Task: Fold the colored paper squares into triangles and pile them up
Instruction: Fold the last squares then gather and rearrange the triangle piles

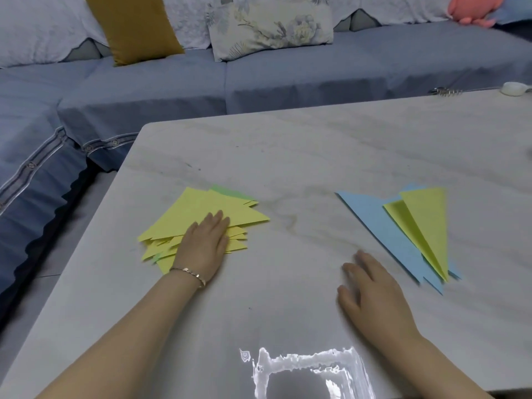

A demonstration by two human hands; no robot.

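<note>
left hand (203, 244) flat on triangle pile (207, 214); right hand (371, 289) open above table (288, 156).

Pale marble table (288, 156), pile of yellow triangles (201, 208) at left, blue and yellow papers (374, 214) at right

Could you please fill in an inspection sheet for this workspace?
Surface: pale marble-look table, glare at near edge.
Job's things: pile of yellow triangles at left, green edge beneath; blue papers at right with a folded yellow piece on top.
Clutter: small metal item and white object at far right edge.
Hands: left hand presses flat on the pile; right hand blurred, open, holding nothing.
Cables: nothing seen.
Surroundings: blue sofa with cushions.
</note>
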